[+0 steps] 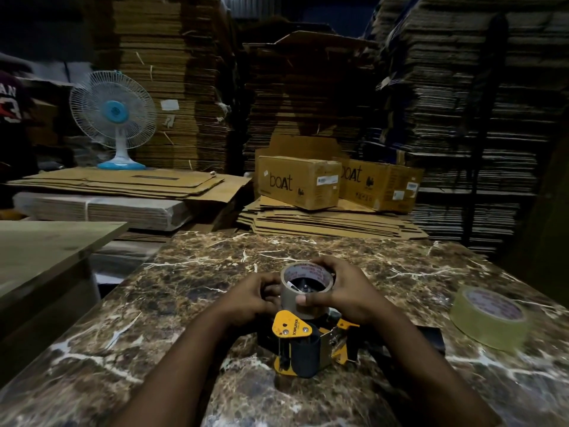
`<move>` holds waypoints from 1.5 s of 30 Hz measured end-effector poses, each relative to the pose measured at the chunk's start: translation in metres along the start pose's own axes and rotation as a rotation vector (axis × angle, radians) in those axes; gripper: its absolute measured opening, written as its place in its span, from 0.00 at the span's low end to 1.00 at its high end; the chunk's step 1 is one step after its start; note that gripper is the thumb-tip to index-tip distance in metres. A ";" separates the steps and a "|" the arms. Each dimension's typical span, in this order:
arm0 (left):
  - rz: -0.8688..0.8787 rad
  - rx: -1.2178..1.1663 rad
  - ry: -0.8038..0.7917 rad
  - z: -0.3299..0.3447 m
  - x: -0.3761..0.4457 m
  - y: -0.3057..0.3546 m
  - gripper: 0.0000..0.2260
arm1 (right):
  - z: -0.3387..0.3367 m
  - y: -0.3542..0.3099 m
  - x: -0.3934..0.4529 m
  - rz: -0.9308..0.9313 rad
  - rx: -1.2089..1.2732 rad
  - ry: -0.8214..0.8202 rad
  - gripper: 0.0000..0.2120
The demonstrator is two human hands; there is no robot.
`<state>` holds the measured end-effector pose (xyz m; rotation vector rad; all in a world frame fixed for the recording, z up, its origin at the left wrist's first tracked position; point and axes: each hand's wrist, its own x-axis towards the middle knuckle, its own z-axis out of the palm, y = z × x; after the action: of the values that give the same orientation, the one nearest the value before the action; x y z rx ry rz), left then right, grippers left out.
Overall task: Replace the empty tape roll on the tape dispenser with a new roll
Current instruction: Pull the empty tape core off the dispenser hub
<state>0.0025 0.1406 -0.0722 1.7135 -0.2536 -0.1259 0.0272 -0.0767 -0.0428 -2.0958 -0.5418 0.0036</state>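
Faintly, "X-MUNIX" on tape dispenser (303, 340)

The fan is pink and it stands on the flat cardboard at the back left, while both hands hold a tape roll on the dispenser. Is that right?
Not quite. The fan is blue and white, not pink, as the head view shows. The rest holds: it stands on the flat cardboard at the back left, while the left hand and right hand hold a tape roll on the dispenser.
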 end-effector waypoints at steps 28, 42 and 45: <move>-0.078 0.035 -0.304 -0.004 -0.010 0.020 0.37 | -0.005 -0.002 0.003 0.003 -0.073 -0.017 0.52; -0.153 -0.018 -0.330 -0.004 -0.007 0.020 0.32 | -0.004 -0.001 0.001 0.010 0.072 0.088 0.47; -0.159 -0.035 -0.316 -0.003 -0.009 0.017 0.36 | -0.007 -0.005 0.000 0.013 0.237 0.171 0.32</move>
<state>-0.0068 0.1428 -0.0552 1.6743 -0.3459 -0.5181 0.0266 -0.0799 -0.0350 -1.8481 -0.4034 -0.0990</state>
